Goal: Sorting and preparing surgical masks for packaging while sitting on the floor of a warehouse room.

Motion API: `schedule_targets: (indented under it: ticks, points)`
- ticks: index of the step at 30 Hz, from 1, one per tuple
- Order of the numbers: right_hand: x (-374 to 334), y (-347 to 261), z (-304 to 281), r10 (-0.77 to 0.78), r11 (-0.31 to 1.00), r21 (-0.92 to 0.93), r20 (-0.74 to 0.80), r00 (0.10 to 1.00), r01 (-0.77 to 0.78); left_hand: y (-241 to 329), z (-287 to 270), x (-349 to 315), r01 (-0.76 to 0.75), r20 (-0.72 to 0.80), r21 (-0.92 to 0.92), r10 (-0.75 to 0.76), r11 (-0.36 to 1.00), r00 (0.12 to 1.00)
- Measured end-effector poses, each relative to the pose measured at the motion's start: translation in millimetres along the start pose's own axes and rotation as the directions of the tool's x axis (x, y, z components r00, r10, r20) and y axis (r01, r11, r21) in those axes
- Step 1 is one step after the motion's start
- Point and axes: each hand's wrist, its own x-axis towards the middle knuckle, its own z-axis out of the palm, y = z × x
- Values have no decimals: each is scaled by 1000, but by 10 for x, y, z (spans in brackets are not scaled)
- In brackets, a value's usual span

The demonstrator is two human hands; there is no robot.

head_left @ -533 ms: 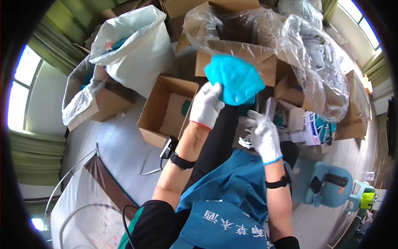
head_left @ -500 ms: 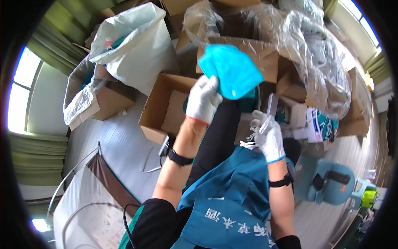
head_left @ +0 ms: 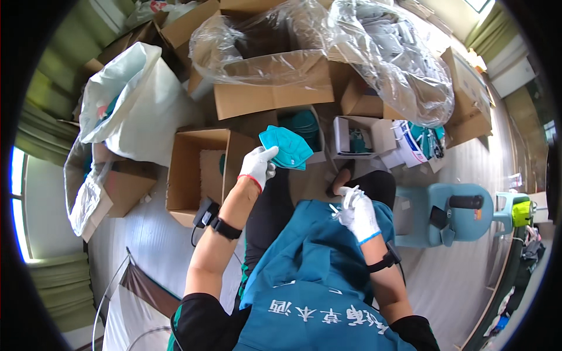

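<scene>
Pinching a teal mask (head_left: pixel 285 148) at its edge, the gloved left hand (head_left: pixel 256 167) lifts it clear of the lap, over the open box (head_left: pixel 196 175) in front. The right hand (head_left: pixel 358 213) hangs by the apron (head_left: pixel 316 263), fingers closed on a thin white strip. Behind, a small box (head_left: pixel 304 126) holds more teal masks; a plastic-lined carton (head_left: pixel 272 88) and a white sack (head_left: pixel 134 105) stand beyond, contents unclear.

An open brown carton (head_left: pixel 199 175) sits at nine o'clock of centre. At twelve, a plastic-lined brown carton (head_left: pixel 272 88). At one, a small open white box (head_left: pixel 360 134), with white-and-blue packets (head_left: pixel 413 146) just right of it.
</scene>
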Motion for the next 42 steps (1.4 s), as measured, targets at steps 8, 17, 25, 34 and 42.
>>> schedule_targets:
  ticks: [8, 17, 25, 34, 42]
  points:
    - [195, -224, -108, 195, 18, 908, 408, 892, -419, -270, 126, 985, -26, -9, 266, 30, 964, 1000]
    - [10, -989, -296, 83, 47, 956, 285, 955, -290, -791, 808, -276, -490, 855, 160, 127, 857, 502]
    - [27, -906, -492, -19, -31, 967, 252, 967, -253, -957, 867, -421, 40, 866, 369, -359, 929, 349]
    - [76, -896, -555, 40, -35, 979, 204, 978, -203, -673, 884, -658, -145, 848, 473, -404, 869, 344]
    - [7, -920, -472, 104, 214, 969, 103, 989, -123, -744, 1055, -711, -190, 720, 547, -342, 815, 604]
